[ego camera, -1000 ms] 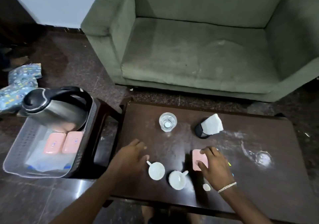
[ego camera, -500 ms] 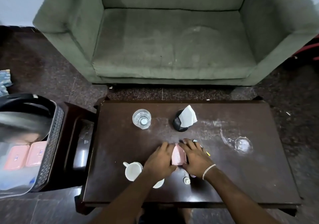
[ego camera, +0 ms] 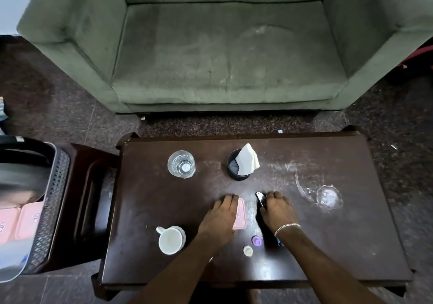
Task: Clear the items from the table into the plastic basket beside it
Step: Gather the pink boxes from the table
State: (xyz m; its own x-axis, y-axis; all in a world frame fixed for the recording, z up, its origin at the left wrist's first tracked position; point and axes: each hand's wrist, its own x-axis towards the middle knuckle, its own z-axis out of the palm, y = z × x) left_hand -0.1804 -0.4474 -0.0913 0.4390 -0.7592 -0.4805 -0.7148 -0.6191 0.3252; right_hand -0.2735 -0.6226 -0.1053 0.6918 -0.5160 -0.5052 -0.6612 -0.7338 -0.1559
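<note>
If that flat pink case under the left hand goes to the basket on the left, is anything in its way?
Only partly. The white ceramic mug stands on the dark wooden table, nearer the person than a straight path from the flat pink plastic case under the left hand to the grey perforated plastic basket. Lifting clears it.

I can read no text anywhere here. The flat pink plastic case (ego camera: 241, 214) under my left hand (ego camera: 220, 219) has faint rows of marks on its lid, but they are too blurred for me to make out. The two pink plastic cases (ego camera: 22, 221) in the grey perforated plastic basket (ego camera: 55, 200) each carry a small dark mark near one edge; I cannot tell whether those are letters or symbols. The small purple cap (ego camera: 257, 240) and the small cream-coloured cap (ego camera: 248, 250) on the dark wooden worktop (ego camera: 150, 205) show no lettering I can make out.
</note>
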